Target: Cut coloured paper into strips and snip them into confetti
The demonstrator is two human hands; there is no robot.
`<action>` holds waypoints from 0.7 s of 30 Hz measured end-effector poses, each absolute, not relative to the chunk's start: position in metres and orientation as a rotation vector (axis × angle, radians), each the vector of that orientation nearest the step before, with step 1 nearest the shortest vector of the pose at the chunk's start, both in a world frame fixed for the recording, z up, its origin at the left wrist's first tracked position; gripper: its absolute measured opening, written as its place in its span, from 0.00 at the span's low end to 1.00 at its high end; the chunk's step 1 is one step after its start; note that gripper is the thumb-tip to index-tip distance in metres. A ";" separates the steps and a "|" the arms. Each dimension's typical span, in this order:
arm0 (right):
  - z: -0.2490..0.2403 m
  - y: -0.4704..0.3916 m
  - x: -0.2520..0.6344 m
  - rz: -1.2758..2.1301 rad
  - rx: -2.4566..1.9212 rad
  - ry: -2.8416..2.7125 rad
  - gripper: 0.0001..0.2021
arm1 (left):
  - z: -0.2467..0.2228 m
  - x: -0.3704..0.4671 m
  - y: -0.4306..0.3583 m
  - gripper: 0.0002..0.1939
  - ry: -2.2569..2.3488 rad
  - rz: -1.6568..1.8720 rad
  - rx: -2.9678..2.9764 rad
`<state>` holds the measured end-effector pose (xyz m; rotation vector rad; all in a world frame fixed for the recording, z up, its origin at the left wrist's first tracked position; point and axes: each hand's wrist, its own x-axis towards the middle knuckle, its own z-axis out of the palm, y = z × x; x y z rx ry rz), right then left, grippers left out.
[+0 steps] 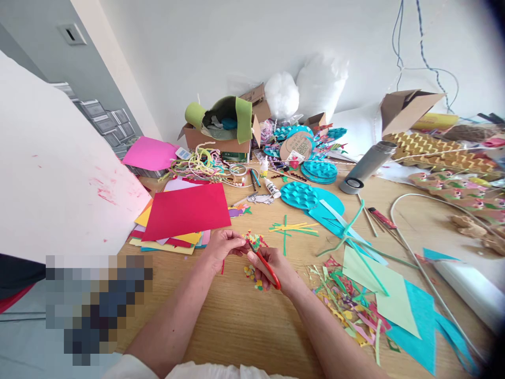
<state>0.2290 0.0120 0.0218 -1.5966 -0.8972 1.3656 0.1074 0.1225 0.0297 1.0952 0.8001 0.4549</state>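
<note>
Scissors (269,268), one pair, red-handled: gripped in the curled fingers of the right hand (278,260), the blades brought close to the fingertips of the left hand (221,246); whether the blades are parted cannot be told. Red paper strip (223,267), one: apparently pinched narrowly by the left fingers, an end being shown below them. Paper snippets (257,240), mixed colours: heaped just beyond both sets of fingertips. Offcuts (349,300): scattered to the right of the right fingers. Red sheet (187,211): laid beyond and left of the left fingers. Handling, as judged: the strip is best kept taut near the cut, with the left fingertips held clear of the blade line. Orientation: the scissors' long axis is slanted, tips directed forward and left, loops toward the body and right; the strip's visible end is pointed bodyward, long axis nearly upright in view.
</note>
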 end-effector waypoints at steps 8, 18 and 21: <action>0.020 0.013 0.230 1.374 -1.587 -0.912 0.24 | 0.026 0.107 0.124 0.09 0.794 0.454 1.091; 0.019 0.013 0.231 1.359 -1.638 -0.905 0.23 | 0.029 0.107 0.123 0.09 0.779 0.439 1.099; 0.018 0.013 0.231 1.364 -1.648 -0.905 0.22 | 0.030 0.107 0.123 0.09 0.777 0.431 1.103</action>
